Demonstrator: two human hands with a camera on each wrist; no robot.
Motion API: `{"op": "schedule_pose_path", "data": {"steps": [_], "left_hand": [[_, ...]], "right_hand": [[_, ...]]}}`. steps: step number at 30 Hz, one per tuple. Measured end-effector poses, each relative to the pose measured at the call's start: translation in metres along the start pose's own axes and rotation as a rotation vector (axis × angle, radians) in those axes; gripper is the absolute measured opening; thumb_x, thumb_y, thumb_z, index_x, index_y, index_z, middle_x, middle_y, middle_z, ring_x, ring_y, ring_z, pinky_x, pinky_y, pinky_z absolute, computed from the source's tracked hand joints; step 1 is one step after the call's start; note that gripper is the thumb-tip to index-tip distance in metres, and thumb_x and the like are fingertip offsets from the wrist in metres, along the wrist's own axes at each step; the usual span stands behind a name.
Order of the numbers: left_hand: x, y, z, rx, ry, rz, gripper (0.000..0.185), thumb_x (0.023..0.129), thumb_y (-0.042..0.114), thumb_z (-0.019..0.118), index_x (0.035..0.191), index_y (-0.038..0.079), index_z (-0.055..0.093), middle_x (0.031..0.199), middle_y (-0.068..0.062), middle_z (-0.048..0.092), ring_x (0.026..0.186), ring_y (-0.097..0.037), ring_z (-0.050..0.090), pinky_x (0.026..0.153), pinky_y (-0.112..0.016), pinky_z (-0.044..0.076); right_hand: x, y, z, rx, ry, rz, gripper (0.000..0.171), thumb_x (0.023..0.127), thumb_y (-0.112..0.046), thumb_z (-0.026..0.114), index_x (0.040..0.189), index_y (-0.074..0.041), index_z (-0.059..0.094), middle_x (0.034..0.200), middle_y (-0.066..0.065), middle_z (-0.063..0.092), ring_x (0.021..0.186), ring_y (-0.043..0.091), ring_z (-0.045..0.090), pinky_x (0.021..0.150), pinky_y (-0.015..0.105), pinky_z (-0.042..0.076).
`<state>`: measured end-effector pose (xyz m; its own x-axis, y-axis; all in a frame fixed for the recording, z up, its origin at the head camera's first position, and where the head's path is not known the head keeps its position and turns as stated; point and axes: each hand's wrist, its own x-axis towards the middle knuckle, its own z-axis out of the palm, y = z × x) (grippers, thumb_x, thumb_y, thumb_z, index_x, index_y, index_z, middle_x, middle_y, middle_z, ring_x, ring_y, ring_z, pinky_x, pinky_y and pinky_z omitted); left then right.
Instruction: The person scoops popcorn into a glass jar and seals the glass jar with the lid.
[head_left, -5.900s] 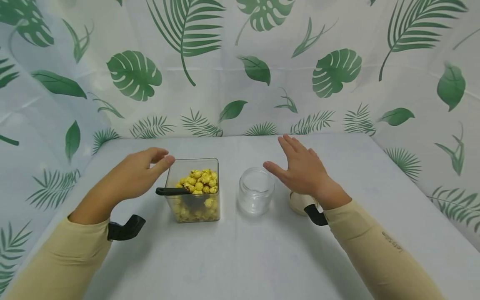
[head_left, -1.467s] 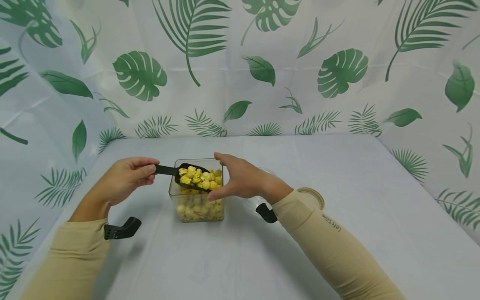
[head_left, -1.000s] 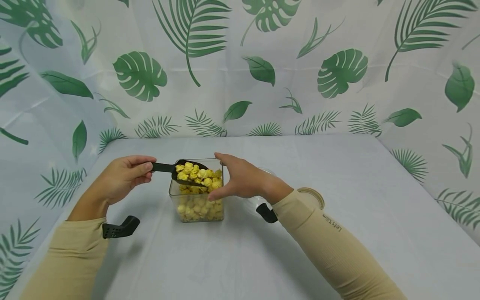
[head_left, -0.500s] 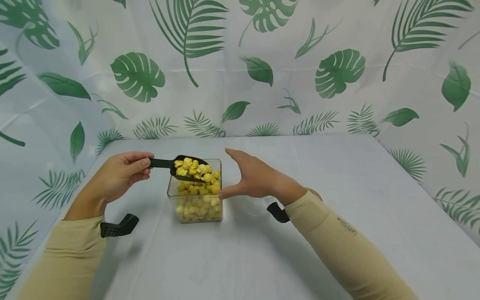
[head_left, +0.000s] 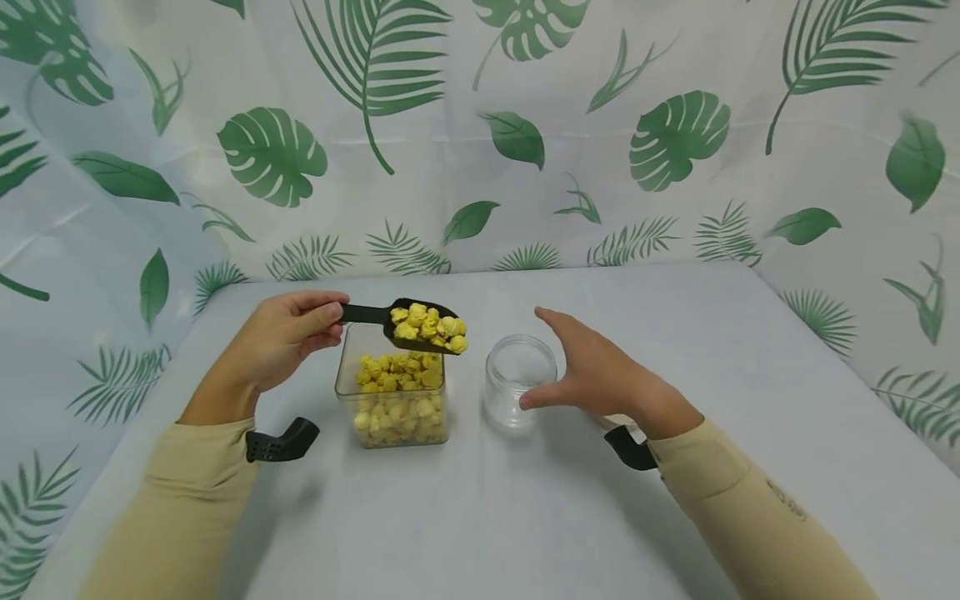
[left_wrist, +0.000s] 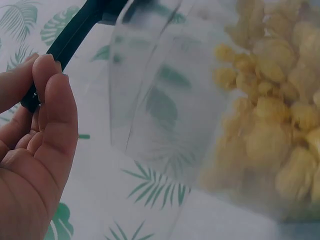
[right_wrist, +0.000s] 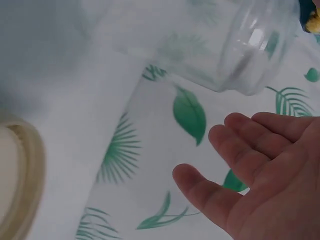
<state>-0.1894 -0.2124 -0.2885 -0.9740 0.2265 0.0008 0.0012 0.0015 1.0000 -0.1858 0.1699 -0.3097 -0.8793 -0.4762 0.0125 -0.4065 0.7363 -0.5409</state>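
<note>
Mid-transfer I'd say: left hand (head_left: pixel 288 333) grips the loaded scoop (head_left: pixel 420 325) just above the tub (head_left: pixel 393 400) mid-frame, right hand (head_left: pixel 600 379) open beside the empty jar (head_left: pixel 519 379), so next comes a careful tip-in.

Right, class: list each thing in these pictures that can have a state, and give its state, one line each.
black scoop: loaded with popcorn, lifted above the container
square clear container: open, partly full of popcorn
glass jar: open, empty, upright
jar lid: off, lying on the table
left hand: grips the scoop handle
right hand: open beside the jar
</note>
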Motion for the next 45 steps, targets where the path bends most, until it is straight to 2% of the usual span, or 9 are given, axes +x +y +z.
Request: {"op": "schedule_pose_path", "data": {"steps": [3,7,11,22,29,39,45], "left_hand": [[0.004,0.002,0.008,0.034,-0.015,-0.002,0.037,0.104,0.008,0.055,0.133,-0.013,0.047,0.089,-0.001,0.062,0.082,-0.01,0.061,0.079,-0.023,0.055],[0.009,0.004,0.018,0.061,-0.027,-0.005,0.038,0.105,0.008,0.052,0.135,-0.015,0.045,0.091,-0.001,0.06,0.083,-0.01,0.061,0.08,-0.023,0.054],[0.012,0.004,0.025,0.083,-0.037,-0.014,0.038,0.106,0.007,0.05,0.136,-0.016,0.045,0.092,-0.001,0.06,0.083,-0.009,0.061,0.081,-0.023,0.054],[0.023,0.003,0.045,0.138,-0.047,-0.033,0.037,0.106,0.008,0.052,0.135,-0.014,0.048,0.094,-0.003,0.06,0.083,-0.011,0.062,0.082,-0.025,0.055],[0.027,0.003,0.054,0.168,-0.049,-0.039,0.036,0.104,0.008,0.056,0.133,-0.012,0.053,0.098,-0.008,0.063,0.085,-0.013,0.064,0.082,-0.027,0.056],[0.03,0.007,0.061,0.255,-0.042,-0.052,0.033,0.103,0.011,0.06,0.131,-0.006,0.059,0.105,-0.013,0.064,0.089,-0.018,0.065,0.084,-0.031,0.056],[0.032,0.007,0.064,0.243,-0.045,-0.054,0.032,0.101,0.01,0.062,0.129,-0.006,0.06,0.102,-0.011,0.066,0.087,-0.017,0.066,0.085,-0.033,0.056]], "right_hand": [[-0.001,0.008,0.007,0.047,0.018,-0.003,0.113,0.074,-0.045,0.089,0.155,0.003,0.026,0.157,0.019,0.033,0.144,0.037,0.03,0.115,0.055,0.026],[0.001,0.013,0.018,0.142,0.02,0.008,0.108,0.075,-0.041,0.089,0.155,0.0,0.029,0.154,0.015,0.04,0.139,0.035,0.039,0.112,0.054,0.033],[0.002,0.016,0.024,0.188,0.006,0.041,0.104,0.078,-0.04,0.087,0.156,-0.004,0.028,0.151,0.012,0.044,0.134,0.033,0.045,0.108,0.053,0.039],[0.003,0.02,0.028,0.199,0.02,0.002,0.099,0.08,-0.039,0.085,0.155,-0.004,0.03,0.144,0.017,0.051,0.133,0.033,0.047,0.105,0.055,0.041],[0.004,0.019,0.028,0.198,0.01,0.031,0.099,0.08,-0.037,0.085,0.156,-0.005,0.029,0.15,0.016,0.045,0.135,0.034,0.044,0.106,0.056,0.04],[0.005,0.02,0.028,0.213,0.008,0.039,0.101,0.079,-0.037,0.086,0.156,-0.006,0.029,0.148,0.017,0.047,0.137,0.035,0.042,0.107,0.057,0.038],[0.004,0.022,0.029,0.227,0.002,0.03,0.103,0.079,-0.038,0.086,0.156,-0.005,0.028,0.154,0.017,0.04,0.138,0.036,0.04,0.107,0.057,0.038]]}}
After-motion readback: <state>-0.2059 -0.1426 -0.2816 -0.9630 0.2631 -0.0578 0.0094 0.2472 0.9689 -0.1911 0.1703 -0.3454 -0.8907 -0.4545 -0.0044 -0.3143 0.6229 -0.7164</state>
